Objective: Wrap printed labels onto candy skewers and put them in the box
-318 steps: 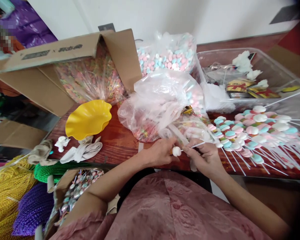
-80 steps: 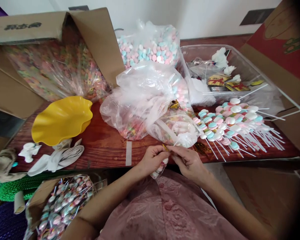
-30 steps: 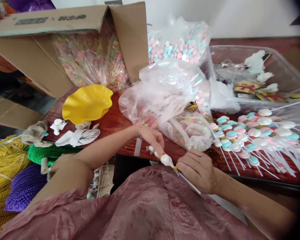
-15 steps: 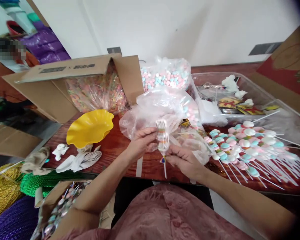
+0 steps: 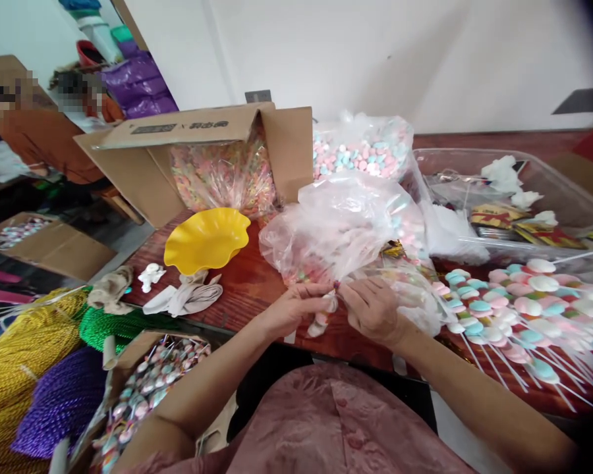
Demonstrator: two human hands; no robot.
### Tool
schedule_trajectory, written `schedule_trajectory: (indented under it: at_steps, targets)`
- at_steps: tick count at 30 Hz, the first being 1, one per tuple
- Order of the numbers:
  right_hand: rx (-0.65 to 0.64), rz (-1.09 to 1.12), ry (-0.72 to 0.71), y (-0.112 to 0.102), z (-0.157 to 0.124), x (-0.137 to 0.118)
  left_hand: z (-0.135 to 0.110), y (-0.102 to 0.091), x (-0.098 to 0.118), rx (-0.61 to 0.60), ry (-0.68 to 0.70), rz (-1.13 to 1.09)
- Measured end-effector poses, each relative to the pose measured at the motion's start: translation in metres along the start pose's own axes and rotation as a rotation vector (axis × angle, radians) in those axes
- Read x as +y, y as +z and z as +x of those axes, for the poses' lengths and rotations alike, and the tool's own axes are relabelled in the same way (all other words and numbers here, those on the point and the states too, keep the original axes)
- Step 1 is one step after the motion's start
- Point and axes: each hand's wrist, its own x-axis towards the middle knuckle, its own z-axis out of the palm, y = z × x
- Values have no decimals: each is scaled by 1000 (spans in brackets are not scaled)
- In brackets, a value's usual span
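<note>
My left hand [image 5: 292, 308] and my right hand [image 5: 370, 308] meet at the near edge of the wooden table [image 5: 242, 289]. Both pinch the neck of a wrapped candy skewer [image 5: 322, 316] in clear film, whose candy end hangs down below my fingers. Right behind my hands lies a crumpled clear bag of pastel candies [image 5: 340, 227]. A spread of bare candy skewers [image 5: 514, 309] on white sticks lies to the right of my right hand.
A yellow wavy bowl [image 5: 206, 238] and white scraps [image 5: 182, 299] sit left. An open carton of candy rings [image 5: 212, 171], another candy bag [image 5: 360, 148] and a clear tub [image 5: 518, 197] stand behind. A box of wrapped skewers [image 5: 148, 388] and cord spools [image 5: 39, 368] lie lower left. Other people sit far left.
The wrapped skewer stood upright with its stick down half a second ago; now its candy end hangs below my pinching fingers. The view has shifted left.
</note>
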Motion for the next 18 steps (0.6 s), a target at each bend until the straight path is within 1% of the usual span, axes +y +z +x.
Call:
schedule_trajectory:
  at_steps: [1,2,3,4,6,8,10,11,12,13,15,17,18]
  targets:
    - [-6,35,19,1,0,-1,1,1,-3,26,33,64]
    - [-19,95,67,2,0,-1,1,3,-5,58,89,135]
    - [-37,182,149,2,1,-2,2,5,-8,95,171,219]
    - [-62,297,264,2,2,-4,2,6,-9,134,273,323]
    - [-122,608,576,1,4,-9,1,5,-11,191,483,584]
    - [-171,991,932,0,7,-19,-4,1,-12,206,640,836]
    - [-200,1359,1241,0,10,-32,-11,-3,-14,200,727,996]
    - [-211,1508,1355,0,11,-39,-16,-4,-16,195,750,1048]
    - [-225,1621,1439,0,12,-47,-20,-5,-19,192,767,1086]
    - [-246,1692,1494,0,12,-56,-26,-6,-21,192,770,1110]
    - [-293,1705,1523,-1,6,-71,-41,-10,-23,194,719,1119]
    - [-332,1591,1450,-3,-6,-78,-64,-22,-17,199,581,1096]
    - [-339,1540,1375,-3,-14,-78,-82,-31,-11,197,471,1092]
